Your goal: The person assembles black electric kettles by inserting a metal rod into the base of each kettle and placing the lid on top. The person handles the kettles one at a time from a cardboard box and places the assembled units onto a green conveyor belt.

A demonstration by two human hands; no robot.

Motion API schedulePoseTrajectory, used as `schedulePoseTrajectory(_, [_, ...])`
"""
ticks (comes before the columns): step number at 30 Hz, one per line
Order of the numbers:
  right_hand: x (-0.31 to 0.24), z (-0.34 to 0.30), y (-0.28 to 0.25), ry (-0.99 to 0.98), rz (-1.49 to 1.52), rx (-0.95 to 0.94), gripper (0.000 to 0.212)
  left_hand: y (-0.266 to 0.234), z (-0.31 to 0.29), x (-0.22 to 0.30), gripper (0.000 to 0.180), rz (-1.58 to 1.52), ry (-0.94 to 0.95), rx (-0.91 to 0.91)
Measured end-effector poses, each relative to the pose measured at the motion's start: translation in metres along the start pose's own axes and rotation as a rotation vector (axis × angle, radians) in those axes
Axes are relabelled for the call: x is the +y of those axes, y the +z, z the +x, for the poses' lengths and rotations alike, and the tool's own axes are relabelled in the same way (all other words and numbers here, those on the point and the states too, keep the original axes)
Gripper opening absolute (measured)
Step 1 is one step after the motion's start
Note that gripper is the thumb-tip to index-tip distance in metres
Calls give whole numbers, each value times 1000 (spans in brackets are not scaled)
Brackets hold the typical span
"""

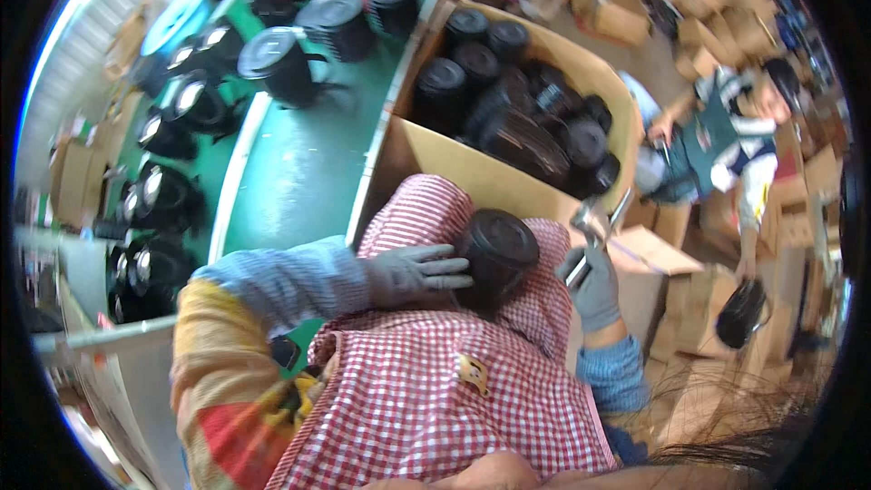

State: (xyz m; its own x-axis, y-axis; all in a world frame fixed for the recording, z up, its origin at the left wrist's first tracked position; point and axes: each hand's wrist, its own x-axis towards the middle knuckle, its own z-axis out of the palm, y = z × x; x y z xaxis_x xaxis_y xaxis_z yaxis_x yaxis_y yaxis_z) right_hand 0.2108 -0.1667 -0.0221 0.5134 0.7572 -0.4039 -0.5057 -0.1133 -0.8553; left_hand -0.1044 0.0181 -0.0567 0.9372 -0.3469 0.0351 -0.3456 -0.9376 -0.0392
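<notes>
A round black lidded pot [497,259] rests in my lap, on the red-and-white checked apron [426,390]. My left hand [413,274], in a grey glove, lies against the pot's left side with its fingers stretched out. To the right of the pot, my gloved right hand [594,290] is raised and closed round the handle of a shiny metal tool with a hammer-like head [592,218]. The tool's head stands above the fist, apart from the pot. Blur leaves its exact kind unclear.
Ahead, a large cardboard box [508,168] holds several black pots. A green workbench [304,163] on the left carries more, including one dark lidded pot [277,63]. At right, another person [726,141] holds a black item [742,313] among cartons.
</notes>
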Motion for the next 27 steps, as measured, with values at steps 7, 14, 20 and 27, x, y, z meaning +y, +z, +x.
schedulePoseTrajectory(7, [13, 4, 13, -97, -135, -40, 16, -77, -21, -17, 32, -398, -560, 13])
schedulePoseTrajectory(14, [-15, 26, 94, -195, -415, -264, 48, -92, -178, 40, 50, -1491, -1185, 1402])
schedulePoseTrajectory(20, [8, 66, 279, -379, -1360, -835, 69, -83, -263, 83, 40, -1205, -1334, 1971])
schedulePoseTrajectory(27, [128, 122, 374, -517, -1584, -853, 69, -48, -276, 24, 29, -1199, -1503, 2226])
